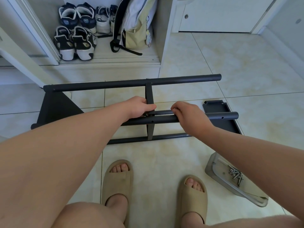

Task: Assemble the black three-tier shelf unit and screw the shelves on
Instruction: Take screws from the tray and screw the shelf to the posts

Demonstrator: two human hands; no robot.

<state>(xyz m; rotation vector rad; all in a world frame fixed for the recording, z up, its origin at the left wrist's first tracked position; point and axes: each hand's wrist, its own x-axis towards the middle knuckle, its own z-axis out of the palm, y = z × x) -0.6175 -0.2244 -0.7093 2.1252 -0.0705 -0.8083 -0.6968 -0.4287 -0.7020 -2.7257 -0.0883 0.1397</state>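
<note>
The shelf unit [98, 85] lies on its side on a floor [222, 66] of pale cream tiles. Beyond its left half, an open closet [115, 60] holds six sneakers [77, 37] and one backpack [133, 27]. Beyond its right end stands a white door [222, 14].

The unit shows four poles [181, 79] and three shelves: a left shelf [54, 107], a middle shelf [149, 94] and a right shelf [217, 106]. The left hand [139, 106] grips the middle shelf, fingers wrapped round its edge. Just right of that shelf, the right hand [187, 116] has its fingers curled over the raised near pole [220, 116].

Nearer than the unit are two slippers [117, 180]. Off its right end, one grey tray [213, 168] holds screws [236, 174], too tangled to count.
</note>
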